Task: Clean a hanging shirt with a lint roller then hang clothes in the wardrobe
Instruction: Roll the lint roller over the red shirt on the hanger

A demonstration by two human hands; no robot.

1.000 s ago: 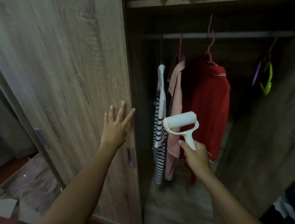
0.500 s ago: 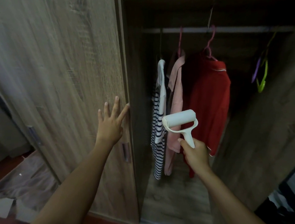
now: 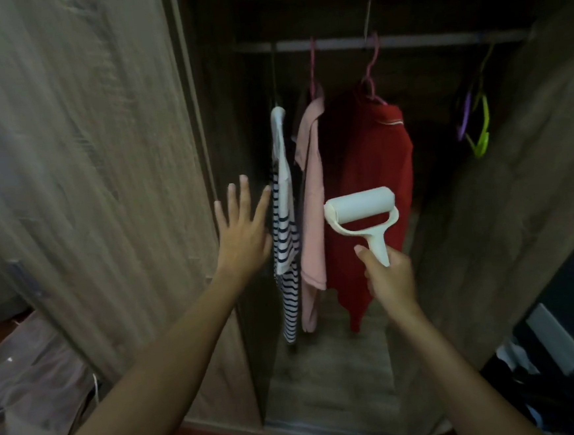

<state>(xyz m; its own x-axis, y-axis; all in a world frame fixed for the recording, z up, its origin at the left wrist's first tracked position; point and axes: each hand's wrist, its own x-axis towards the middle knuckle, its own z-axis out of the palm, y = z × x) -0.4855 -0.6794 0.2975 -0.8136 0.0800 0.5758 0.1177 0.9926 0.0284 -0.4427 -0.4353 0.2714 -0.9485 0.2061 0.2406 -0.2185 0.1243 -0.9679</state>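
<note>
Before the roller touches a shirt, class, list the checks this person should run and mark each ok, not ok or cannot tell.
1. Lint roller gripped: ok, the right hand is closed on its handle.
2. Left hand free to steady cloth: ok, it is open with fingers spread beside the striped shirt.
3. Wardrobe open: ok, the sliding door is aside and the clothes show.
4. Shirt hung ready: ok, the red shirt is on a pink hanger on the rail.
5. Roller on the fabric: not ok, it is held in front of the red shirt.
6. Sheet sticky and clean: cannot tell.
</note>
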